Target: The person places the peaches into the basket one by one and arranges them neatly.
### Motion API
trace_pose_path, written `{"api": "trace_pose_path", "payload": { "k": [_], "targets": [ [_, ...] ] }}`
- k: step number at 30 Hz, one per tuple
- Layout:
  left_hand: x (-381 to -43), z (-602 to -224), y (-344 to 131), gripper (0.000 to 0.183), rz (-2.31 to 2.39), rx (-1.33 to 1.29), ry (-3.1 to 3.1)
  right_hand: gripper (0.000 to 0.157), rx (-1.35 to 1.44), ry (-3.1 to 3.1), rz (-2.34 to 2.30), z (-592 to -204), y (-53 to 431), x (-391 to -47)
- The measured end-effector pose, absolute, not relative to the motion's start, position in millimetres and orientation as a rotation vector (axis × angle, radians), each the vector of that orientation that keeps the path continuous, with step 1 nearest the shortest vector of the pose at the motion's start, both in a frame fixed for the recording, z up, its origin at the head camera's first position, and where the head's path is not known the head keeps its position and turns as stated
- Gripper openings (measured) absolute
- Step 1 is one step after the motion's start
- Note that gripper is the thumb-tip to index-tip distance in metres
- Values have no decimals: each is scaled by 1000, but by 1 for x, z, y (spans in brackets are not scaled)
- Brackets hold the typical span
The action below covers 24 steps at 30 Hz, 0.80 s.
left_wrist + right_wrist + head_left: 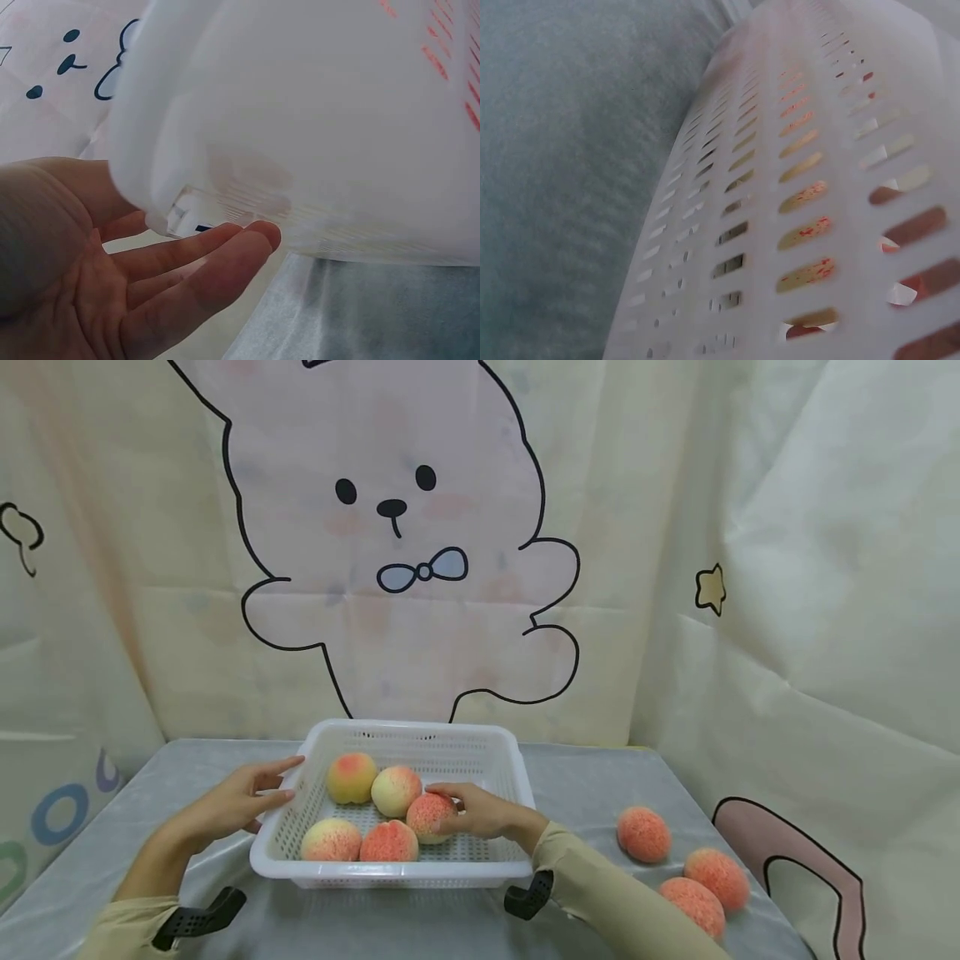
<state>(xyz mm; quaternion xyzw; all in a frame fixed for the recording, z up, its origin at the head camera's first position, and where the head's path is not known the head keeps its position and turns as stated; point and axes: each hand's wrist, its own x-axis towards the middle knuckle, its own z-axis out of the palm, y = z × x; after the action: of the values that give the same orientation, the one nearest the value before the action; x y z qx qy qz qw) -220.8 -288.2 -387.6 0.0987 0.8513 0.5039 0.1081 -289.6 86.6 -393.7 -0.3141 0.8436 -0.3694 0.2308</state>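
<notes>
A white plastic basket holds several peaches, some yellowish and others pink-red. My right hand reaches over its front right side and grips a pink-red peach with curled fingers. Next to that peach lie a pale peach and a red one. At the basket's left rim, my left hand touches the edge with fairly straight fingers. The left wrist view shows that hand close under the rim, part of it hidden behind the wall. In the right wrist view only the slotted basket wall shows; the hand is hidden.
On the grey tablecloth, right of the basket, lie three pink-red peaches, one of them nearer the basket. My right forearm passes beside them. A printed curtain hangs behind the table, with more at both sides.
</notes>
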Motion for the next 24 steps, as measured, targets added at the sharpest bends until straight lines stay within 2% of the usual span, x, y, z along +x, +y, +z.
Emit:
{"api": "trace_pose_path", "payload": {
  "k": [8,24],
  "targets": [
    [-222,-387,-286,72,1476,312,2522,66,-845,2344,-984,-393,87,-289],
    [-222,-389,-288,74,1473,281,2518,59,-759,2433,-1065,-392,88,-292]
  ]
}}
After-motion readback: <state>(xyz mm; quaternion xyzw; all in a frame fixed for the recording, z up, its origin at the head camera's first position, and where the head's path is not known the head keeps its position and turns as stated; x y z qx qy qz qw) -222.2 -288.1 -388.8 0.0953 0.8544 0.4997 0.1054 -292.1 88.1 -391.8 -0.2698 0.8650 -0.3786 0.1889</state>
